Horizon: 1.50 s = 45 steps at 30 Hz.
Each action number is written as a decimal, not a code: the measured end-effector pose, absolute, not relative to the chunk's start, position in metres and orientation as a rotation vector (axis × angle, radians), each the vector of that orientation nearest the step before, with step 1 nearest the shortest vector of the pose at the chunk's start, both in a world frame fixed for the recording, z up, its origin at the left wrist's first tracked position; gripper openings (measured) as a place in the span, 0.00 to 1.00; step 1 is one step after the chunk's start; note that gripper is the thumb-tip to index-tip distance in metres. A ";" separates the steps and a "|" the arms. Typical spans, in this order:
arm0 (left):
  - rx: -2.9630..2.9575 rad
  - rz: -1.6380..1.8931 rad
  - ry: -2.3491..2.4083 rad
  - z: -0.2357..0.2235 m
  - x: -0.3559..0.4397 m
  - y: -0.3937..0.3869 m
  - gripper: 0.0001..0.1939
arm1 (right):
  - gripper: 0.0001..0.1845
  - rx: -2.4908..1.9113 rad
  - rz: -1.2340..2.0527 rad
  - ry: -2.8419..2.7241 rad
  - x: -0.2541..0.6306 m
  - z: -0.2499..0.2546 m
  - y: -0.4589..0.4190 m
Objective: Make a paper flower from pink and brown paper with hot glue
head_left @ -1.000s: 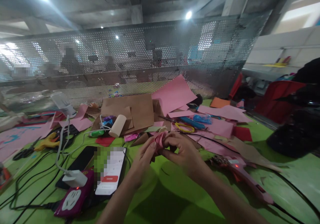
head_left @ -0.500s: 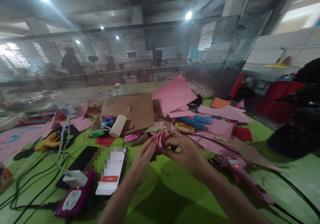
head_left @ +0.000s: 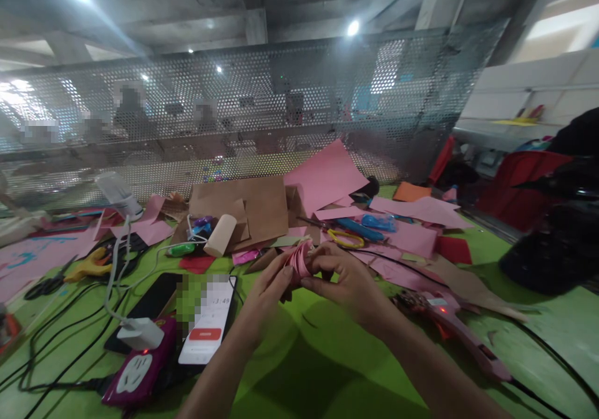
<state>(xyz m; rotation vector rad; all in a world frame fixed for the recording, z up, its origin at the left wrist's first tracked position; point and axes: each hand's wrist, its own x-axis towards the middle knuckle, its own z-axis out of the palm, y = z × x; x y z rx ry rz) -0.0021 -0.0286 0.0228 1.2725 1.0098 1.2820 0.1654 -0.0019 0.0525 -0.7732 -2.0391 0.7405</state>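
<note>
Between my two hands, just above the green table, is a small pink paper piece [head_left: 298, 262] with layered, curled strips, like a paper flower. My left hand [head_left: 266, 288] pinches its left side between thumb and fingers. From the right, my right hand [head_left: 344, 282] grips it with thumb and bent fingers. Part of its underside is hidden by the fingers. Just beyond my hands lie yellow-handled scissors [head_left: 345, 238]. A pink hot glue gun [head_left: 461, 325] with a small red light rests on the table to the right of my right hand.
Left of my left arm are a lit phone [head_left: 210, 328], a purple power socket [head_left: 140, 366] with a white plug, and looping cables. Cardboard [head_left: 262, 204], a paper tube [head_left: 221, 235] and pink paper sheets [head_left: 327, 176] lie at the back before a perforated metal screen [head_left: 281, 113].
The pink paper piece has turned slightly between my fingers, showing more of its layered side. Both hands stay in nearly the same place.
</note>
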 end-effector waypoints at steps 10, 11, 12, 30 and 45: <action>1.137 1.317 1.031 0.019 -0.002 -0.027 0.17 | 0.03 -0.800 0.728 -2.010 0.167 0.059 -0.005; 1.182 1.316 1.056 0.019 -0.002 -0.027 0.16 | 0.03 -0.822 0.707 -1.981 0.168 0.060 -0.006; 1.237 1.315 1.072 0.020 -0.002 -0.027 0.15 | 0.03 -0.841 0.691 -1.957 0.168 0.060 -0.006; 1.265 1.340 1.028 0.019 -0.002 -0.026 0.19 | 0.05 -0.821 0.796 -2.046 0.168 0.056 -0.002; 1.342 1.291 1.063 0.024 0.000 -0.029 0.22 | 0.10 -0.784 0.751 -2.048 0.160 0.054 -0.005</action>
